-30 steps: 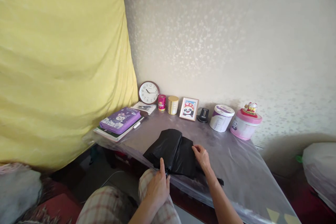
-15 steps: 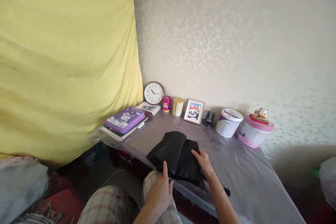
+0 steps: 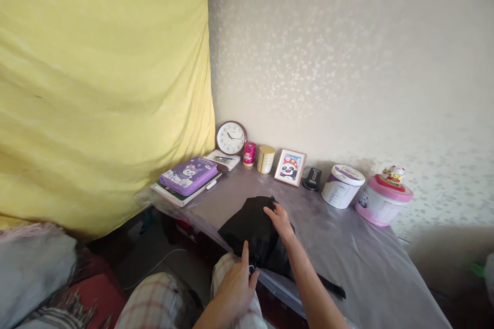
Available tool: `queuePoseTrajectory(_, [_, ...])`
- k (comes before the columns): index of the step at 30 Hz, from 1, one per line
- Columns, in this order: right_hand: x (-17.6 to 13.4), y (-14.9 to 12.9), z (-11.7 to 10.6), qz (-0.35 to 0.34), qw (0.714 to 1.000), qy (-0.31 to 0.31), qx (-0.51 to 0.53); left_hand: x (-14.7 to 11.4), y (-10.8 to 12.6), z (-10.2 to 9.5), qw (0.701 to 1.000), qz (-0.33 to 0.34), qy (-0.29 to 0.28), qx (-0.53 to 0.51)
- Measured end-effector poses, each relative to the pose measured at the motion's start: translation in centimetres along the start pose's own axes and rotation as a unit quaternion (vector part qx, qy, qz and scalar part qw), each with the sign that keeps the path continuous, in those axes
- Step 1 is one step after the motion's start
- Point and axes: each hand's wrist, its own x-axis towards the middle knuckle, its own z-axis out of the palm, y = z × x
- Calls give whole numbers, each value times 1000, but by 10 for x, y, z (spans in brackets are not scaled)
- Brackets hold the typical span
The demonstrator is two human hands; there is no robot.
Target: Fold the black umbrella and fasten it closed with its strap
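A black folding umbrella [image 3: 250,223] lies over the table's front edge, folded down with its fabric panels loose and spread. My left hand [image 3: 236,281] is closed round the dark handle at the near end, index finger stretched along it toward the fabric. Above and to the right, my right hand [image 3: 281,221] pinches the upper edge of a fabric panel between thumb and fingers. A black strap [image 3: 332,288] sticks out to the right beyond my right forearm.
Along the wall on the table [image 3: 370,262] stand a clock [image 3: 231,138], a pink can [image 3: 249,154], a yellow tin [image 3: 266,159], a picture frame [image 3: 290,167], a black stand [image 3: 312,179], a white tub [image 3: 343,186] and a pink tub [image 3: 382,205]. A purple case [image 3: 188,175] lies left.
My right hand has moved up and left across the umbrella, from the right panel to the upper edge. My left hand keeps its hold. The view has shifted slightly left.
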Motion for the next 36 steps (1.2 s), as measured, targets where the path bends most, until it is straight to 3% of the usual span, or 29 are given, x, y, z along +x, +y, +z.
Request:
queuePoseTrajectory(9, [2, -3, 7, 15, 991, -85, -105, -4, 5, -11, 1000, -7, 3, 28])
queuePoseTrajectory(17, [13, 13, 4, -69, 966, -99, -230, -10, 15, -16, 997, 16, 52, 45])
queuePoseTrajectory(23, [8, 11, 8, -91, 959, -87, -255, -2, 14, -13, 995, 22, 5, 94])
queuePoseTrajectory(26, [-11, 8, 6, -158, 945, -77, -275, 1, 11, -7, 997, 17, 8, 79])
queuePoseTrajectory(31, [-47, 9, -5, -321, 890, -85, -311, 2, 10, -3, 998, 11, -1, 69])
queuePoseTrajectory(36, [-24, 23, -11, -366, 854, -97, -358, 2, 11, -2, 998, -4, -10, 69])
